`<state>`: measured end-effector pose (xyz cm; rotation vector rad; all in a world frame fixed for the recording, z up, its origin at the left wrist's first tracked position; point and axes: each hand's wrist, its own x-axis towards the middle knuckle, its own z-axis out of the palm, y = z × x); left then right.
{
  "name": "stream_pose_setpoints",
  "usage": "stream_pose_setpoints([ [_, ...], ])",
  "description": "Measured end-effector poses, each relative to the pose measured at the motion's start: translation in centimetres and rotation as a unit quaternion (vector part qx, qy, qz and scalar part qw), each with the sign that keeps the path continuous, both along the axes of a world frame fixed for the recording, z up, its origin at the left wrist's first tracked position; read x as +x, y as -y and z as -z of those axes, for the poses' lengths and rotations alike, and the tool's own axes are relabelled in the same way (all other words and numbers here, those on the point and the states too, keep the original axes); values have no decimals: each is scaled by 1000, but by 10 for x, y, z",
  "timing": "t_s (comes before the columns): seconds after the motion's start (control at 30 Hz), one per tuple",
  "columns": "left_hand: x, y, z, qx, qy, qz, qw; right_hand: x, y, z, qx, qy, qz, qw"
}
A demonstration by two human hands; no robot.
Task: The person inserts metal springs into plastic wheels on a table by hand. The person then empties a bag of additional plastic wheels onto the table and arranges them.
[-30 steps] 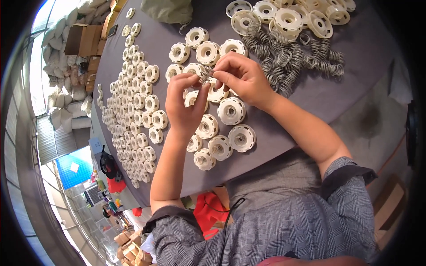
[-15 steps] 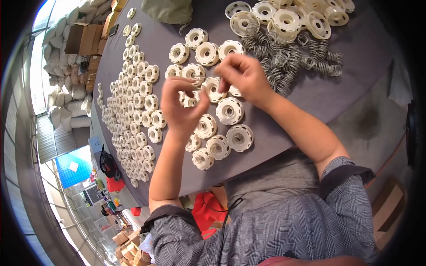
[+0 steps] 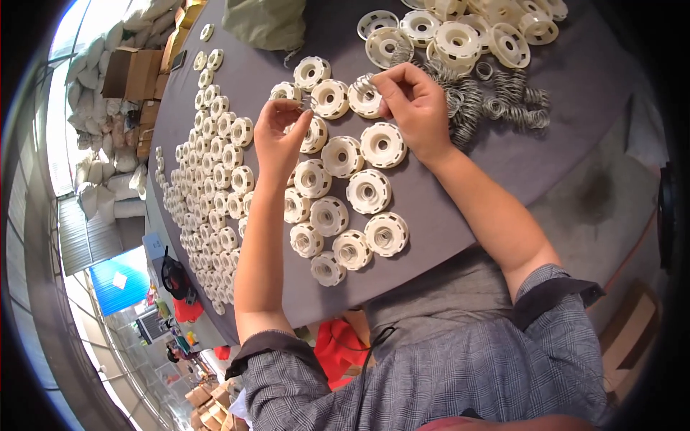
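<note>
My left hand (image 3: 280, 136) is closed in a pinch over the group of white plastic wheels. Thin wire loops, apparently a coil spring (image 3: 306, 103), show at its fingertips. To the right, my right hand (image 3: 417, 108) pinches another coil spring (image 3: 364, 84) between thumb and fingers, just above a white wheel (image 3: 365, 104). Several white wheels with notched rims lie flat around and below both hands. Springs sit in the hollows of some, such as the near wheel (image 3: 386, 235); a wheel in the middle (image 3: 342, 156) shows an open hollow.
A heap of loose metal springs (image 3: 467, 104) lies beyond my right hand, with a pile of white wheels (image 3: 458, 44) behind it. Many smaller-looking wheels (image 3: 215, 172) cover the left side of the grey cloth-covered table (image 3: 445, 215). A green bag (image 3: 266, 25) sits at the far edge.
Both hands have moved farther away and apart, the left slightly leftward and the right slightly rightward. A spring now shows clearly in my right fingertips. The view has shifted a little.
</note>
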<state>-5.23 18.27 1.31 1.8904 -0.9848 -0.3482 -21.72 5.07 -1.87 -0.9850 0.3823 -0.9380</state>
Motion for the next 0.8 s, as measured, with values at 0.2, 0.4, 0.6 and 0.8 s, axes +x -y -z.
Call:
stream_pose_setpoints([
  [0.2, 11, 12, 16, -63, -147, 15, 987, 1, 0, -2, 4, 10, 2, 1000],
  [0.4, 15, 19, 20, -71, -175, -3, 982, 2, 1, 1, -30, 7, 13, 999],
  [0.6, 19, 20, 14, -55, -210, 10, 976, 3, 1, 1, -28, 8, 19, 999],
  [0.8, 22, 23, 22, -1, -127, 20, 992, 2, 1, 0, -31, -4, 26, 999],
])
